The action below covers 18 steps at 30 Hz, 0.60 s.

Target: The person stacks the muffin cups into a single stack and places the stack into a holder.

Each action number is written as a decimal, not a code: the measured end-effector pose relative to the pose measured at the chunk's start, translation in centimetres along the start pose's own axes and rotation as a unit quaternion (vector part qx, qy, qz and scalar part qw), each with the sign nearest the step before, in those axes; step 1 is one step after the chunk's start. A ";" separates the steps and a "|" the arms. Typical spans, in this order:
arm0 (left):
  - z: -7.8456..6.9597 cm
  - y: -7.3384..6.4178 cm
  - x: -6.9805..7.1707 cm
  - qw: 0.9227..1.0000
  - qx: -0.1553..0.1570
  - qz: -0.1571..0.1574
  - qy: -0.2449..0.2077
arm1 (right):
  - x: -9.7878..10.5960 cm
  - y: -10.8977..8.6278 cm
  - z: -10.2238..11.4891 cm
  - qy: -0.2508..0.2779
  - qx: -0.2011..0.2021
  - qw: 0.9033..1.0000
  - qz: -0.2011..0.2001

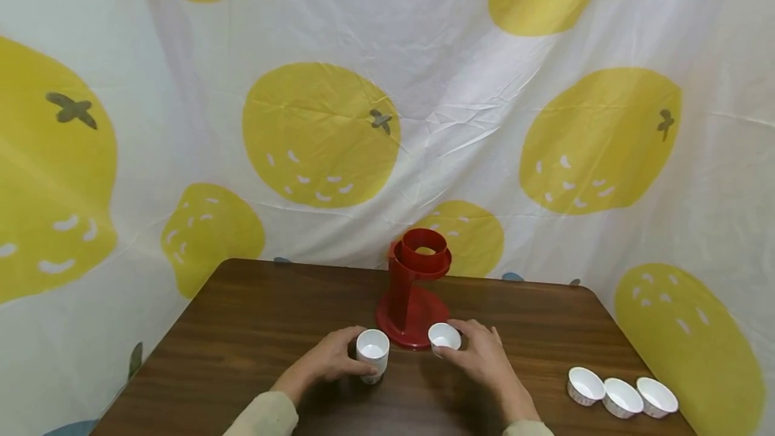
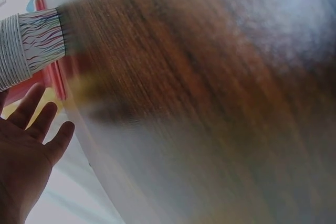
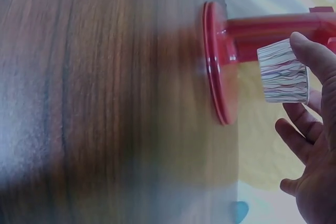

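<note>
In the head view my left hand grips a stack of white paper baking cups, thumb in front and fingers behind. The left wrist view shows several nested rims on the stack, wavy coloured lines on its side, and its base right at the tabletop; three fingers of that hand spread away from it. To the right, my right hand pinches a single baking cup between thumb and fingers. This cup is held up off the table, in front of a red stand.
The red stand has a round base and a ring-shaped holder on top. Three more white baking cups sit in a row at the right edge of the brown wooden table. A lemon-print cloth hangs behind.
</note>
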<state>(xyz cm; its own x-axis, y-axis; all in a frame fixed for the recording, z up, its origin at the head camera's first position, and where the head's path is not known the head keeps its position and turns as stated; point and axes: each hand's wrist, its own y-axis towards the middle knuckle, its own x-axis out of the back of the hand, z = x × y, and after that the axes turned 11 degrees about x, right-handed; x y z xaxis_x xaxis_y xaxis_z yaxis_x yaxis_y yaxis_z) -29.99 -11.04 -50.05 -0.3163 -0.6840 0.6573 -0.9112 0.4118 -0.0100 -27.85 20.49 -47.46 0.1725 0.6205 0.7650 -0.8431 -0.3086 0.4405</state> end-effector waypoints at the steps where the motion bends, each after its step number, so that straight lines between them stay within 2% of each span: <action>1: 0.0 0.0 0.0 1.000 -0.002 0.000 0.000 | 0.0 0.1 0.2 -0.001 0.001 1.000 -0.001; 7: -0.3 0.1 0.2 1.000 0.001 0.005 0.003 | 0.5 1.1 1.7 -0.016 0.017 1.000 -0.005; 18: -0.2 -0.1 0.1 1.000 -0.001 0.002 0.003 | -0.2 2.3 4.3 0.034 0.018 0.999 -0.017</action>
<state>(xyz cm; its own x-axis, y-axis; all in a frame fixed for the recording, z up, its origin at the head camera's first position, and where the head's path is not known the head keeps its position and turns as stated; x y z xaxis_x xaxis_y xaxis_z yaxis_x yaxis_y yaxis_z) -29.88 -10.99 -49.81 -0.3185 -0.6783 0.6621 -0.9092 0.4163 -0.0108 -27.63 16.55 -44.53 0.1654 0.6781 0.7161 -0.8178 -0.3116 0.4839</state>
